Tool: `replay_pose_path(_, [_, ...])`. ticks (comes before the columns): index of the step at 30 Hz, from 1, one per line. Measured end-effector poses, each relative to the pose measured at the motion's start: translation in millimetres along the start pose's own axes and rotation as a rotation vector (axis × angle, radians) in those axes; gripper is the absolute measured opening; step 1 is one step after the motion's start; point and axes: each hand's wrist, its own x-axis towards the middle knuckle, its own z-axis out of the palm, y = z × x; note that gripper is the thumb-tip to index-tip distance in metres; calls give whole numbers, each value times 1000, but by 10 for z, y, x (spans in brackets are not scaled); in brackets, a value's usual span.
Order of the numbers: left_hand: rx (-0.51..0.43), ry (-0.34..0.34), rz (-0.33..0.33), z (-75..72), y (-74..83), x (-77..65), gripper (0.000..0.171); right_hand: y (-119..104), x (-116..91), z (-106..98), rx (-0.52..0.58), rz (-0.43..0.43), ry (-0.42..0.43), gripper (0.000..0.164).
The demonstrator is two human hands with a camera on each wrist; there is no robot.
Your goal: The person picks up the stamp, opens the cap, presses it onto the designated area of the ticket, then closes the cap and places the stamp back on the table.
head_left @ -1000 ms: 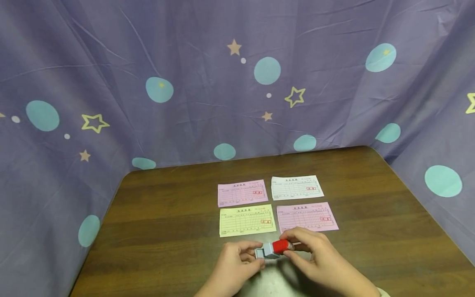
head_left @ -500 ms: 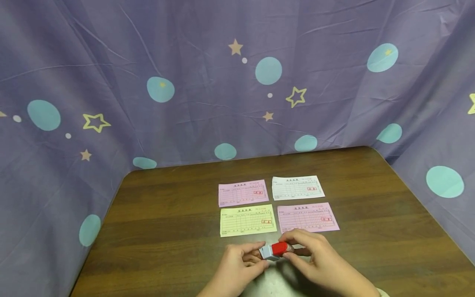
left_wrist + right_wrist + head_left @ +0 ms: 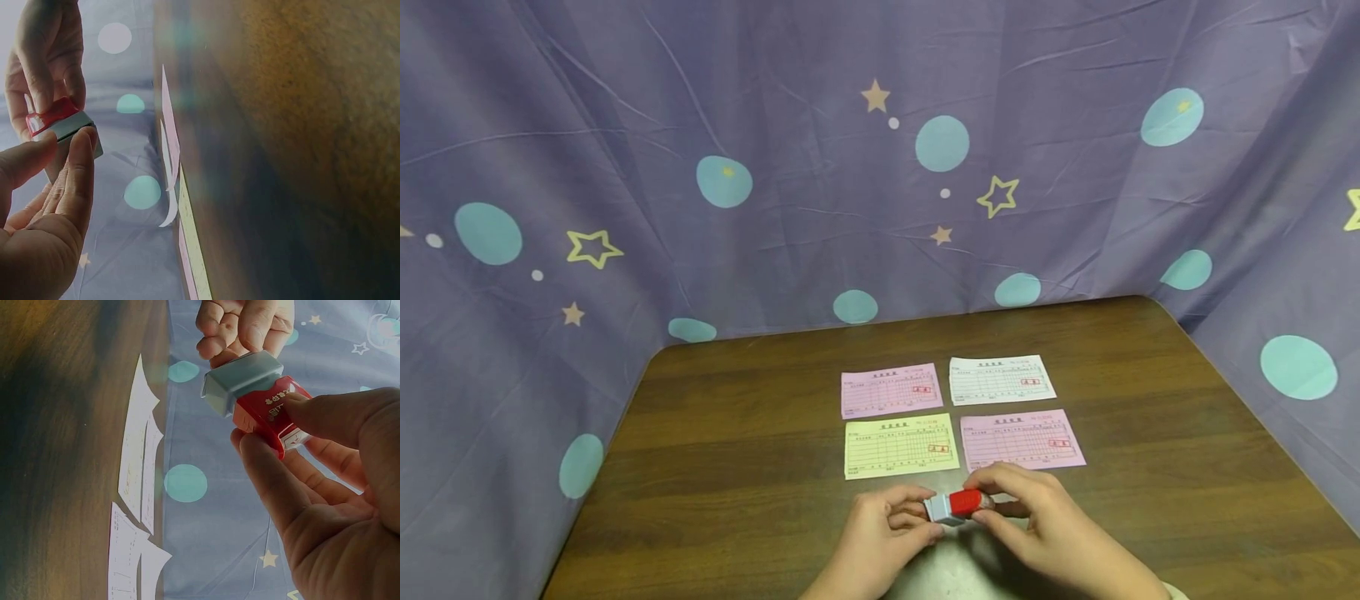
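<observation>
In the head view, a self-inking stamp with a red body (image 3: 966,501) and a pale grey lower part (image 3: 943,508) is held sideways over the near side of the table. My right hand (image 3: 1037,521) grips the red body between thumb and fingers, its clear end toward the palm. From the other side my left hand (image 3: 880,533) pinches the stamp's cap (image 3: 56,159) at the grey end, mostly hidden behind the fingers. White characters show on the red side in the right wrist view.
Beyond the hands lie paper slips in two rows: pink (image 3: 891,392) and white (image 3: 1000,381) behind, yellow (image 3: 901,447) and pink (image 3: 1021,440) in front. Each bears a red boxed mark. A purple patterned curtain (image 3: 820,233) encloses the brown table (image 3: 715,467).
One second ago the cap showed as an open box in the left hand, beside the stamp's grey end. It has since come against that end. The right hand has barely moved.
</observation>
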Motion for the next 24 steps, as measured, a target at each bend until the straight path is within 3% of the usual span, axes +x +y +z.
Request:
replay_pose_path(12, [0,21,58,8,-25,-4,38,-8,17,-6,-10,7,11,33])
replay_pose_path(24, [-181,-26,-46,-21,-51,19,35,3,4,-23,-6,21,9,34])
